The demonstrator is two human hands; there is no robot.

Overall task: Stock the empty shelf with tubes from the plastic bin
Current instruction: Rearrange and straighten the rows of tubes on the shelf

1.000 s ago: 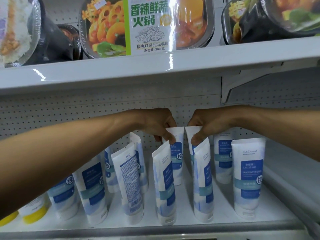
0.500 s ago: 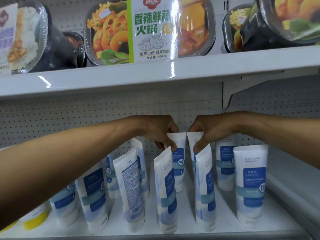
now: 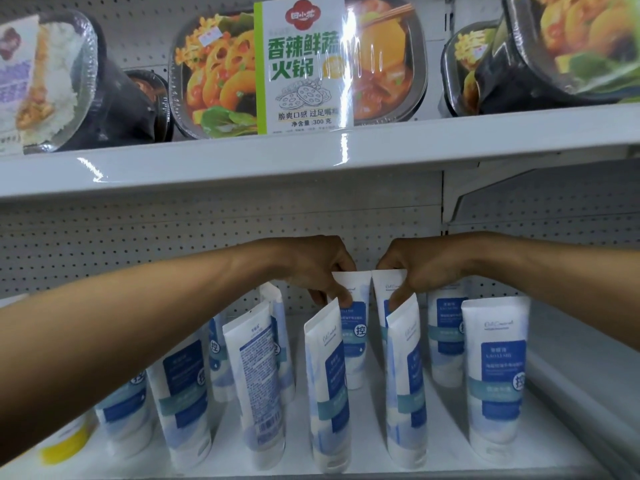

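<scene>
1. We face a white metal shelf (image 3: 367, 427) with a perforated back panel, where white-and-blue plastic tubes (image 3: 495, 375) stand upright.
2. Our left hand (image 3: 311, 268) pinches the crimped top of one rear tube (image 3: 358, 355).
3. Our right hand (image 3: 419, 268) pinches the neighbouring rear tube (image 3: 384, 289) the same way.
4. The tube labels show "控". The green-and-white boxed meal (image 3: 301, 64) above reads "香辣鲜蔬火锅" and "300克".

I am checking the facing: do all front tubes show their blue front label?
No; one front tube, left of centre, shows its back text and barcode.
</scene>
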